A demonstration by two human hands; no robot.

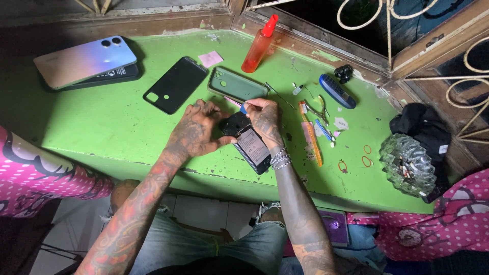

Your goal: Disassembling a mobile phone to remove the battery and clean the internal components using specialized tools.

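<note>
Opened phone (248, 142), back removed, lies on green table (102, 127). Left hand (196, 131) steadies its upper end. Right hand (265, 119) grips a pink-and-blue pry tool (237, 105), tip at the phone's top edge. Just beyond: green phone case (237, 85), black back cover (175, 84), orange spray bottle (260, 45). Right of the phone: tweezers (320, 109), glass ashtray (407, 164).

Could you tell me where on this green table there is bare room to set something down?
The widest bare patch of the green table lies below the stacked phones, left of the left hand. A smaller strip runs between the orange spray bottle and the blue case. Around the tweezers and glass ashtray it is crowded.
</note>
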